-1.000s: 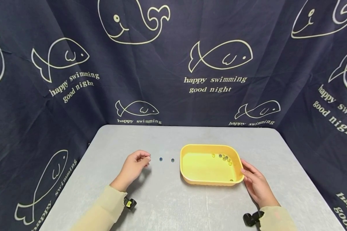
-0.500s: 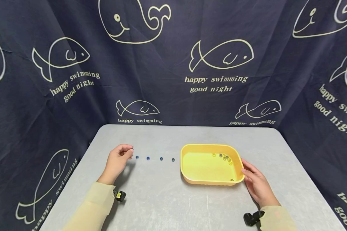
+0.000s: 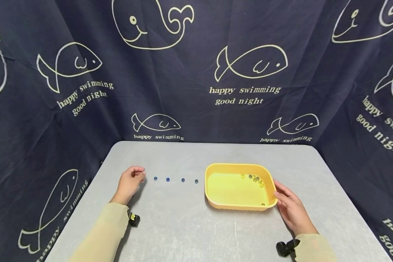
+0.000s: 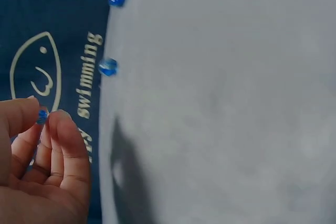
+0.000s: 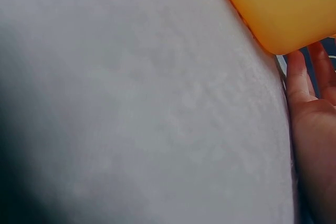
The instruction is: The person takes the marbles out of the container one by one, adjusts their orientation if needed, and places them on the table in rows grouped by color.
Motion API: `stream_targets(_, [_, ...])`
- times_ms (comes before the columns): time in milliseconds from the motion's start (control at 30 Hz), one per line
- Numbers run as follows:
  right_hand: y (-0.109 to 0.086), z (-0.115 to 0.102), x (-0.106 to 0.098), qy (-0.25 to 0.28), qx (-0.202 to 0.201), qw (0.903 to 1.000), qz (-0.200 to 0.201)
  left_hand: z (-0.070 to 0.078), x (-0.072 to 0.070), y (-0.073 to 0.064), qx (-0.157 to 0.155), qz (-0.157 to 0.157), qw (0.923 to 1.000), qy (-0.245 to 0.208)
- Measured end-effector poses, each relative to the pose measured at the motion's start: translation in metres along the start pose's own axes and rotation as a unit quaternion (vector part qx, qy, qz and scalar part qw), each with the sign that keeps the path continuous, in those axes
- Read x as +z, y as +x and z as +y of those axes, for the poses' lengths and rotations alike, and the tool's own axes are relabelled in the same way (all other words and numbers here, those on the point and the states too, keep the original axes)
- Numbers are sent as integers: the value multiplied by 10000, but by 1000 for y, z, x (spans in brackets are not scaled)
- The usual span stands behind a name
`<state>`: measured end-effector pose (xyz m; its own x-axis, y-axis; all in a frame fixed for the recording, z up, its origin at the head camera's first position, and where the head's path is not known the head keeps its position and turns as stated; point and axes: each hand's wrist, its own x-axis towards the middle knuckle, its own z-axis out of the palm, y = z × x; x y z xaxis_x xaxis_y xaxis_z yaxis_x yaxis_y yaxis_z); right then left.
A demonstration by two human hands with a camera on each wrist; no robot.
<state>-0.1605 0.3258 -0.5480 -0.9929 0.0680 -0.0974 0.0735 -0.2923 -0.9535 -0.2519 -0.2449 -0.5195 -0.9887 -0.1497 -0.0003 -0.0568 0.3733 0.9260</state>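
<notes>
My left hand pinches a small blue marble between thumb and fingertips, just above the left part of the table. To its right, several blue or dark marbles lie spaced out in a row, among them a blue marble closest to the hand and a darker marble by the tub. My right hand holds the right end of a yellow tub, thumb at the rim and other fingers along the outer wall. Inside the tub, several yellow and dark marbles gather mostly at the far right corner.
The grey table has rounded far corners. Behind it and at both sides hangs a dark blue curtain printed with fish, whales and lettering. A black wrist camera sits on the left cuff, another black camera on the right one.
My left hand has moved left along the row, away from the tub, uncovering two more blue marbles on the table. My right hand and the tub stay in place.
</notes>
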Motion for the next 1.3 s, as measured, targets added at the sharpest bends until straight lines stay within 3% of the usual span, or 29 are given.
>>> stream_targets(267, [0, 0, -1, 51, -4, 10000, -54, -13, -2, 2, -341, -20, 9993, 156])
stream_targets(500, [-1, 0, -1, 127, -58, 9999, -70, -18, -2, 5, -407, 7, 9987, 317])
stream_targets(733, [-1, -1, 0, 63, -75, 9999, -80, -19, -2, 6, -489, 43, 9983, 321])
stream_targets(1300, [-1, 0, 0, -50, -55, 10000, -4, -14, 3, 5, -526, 33, 9946, 896])
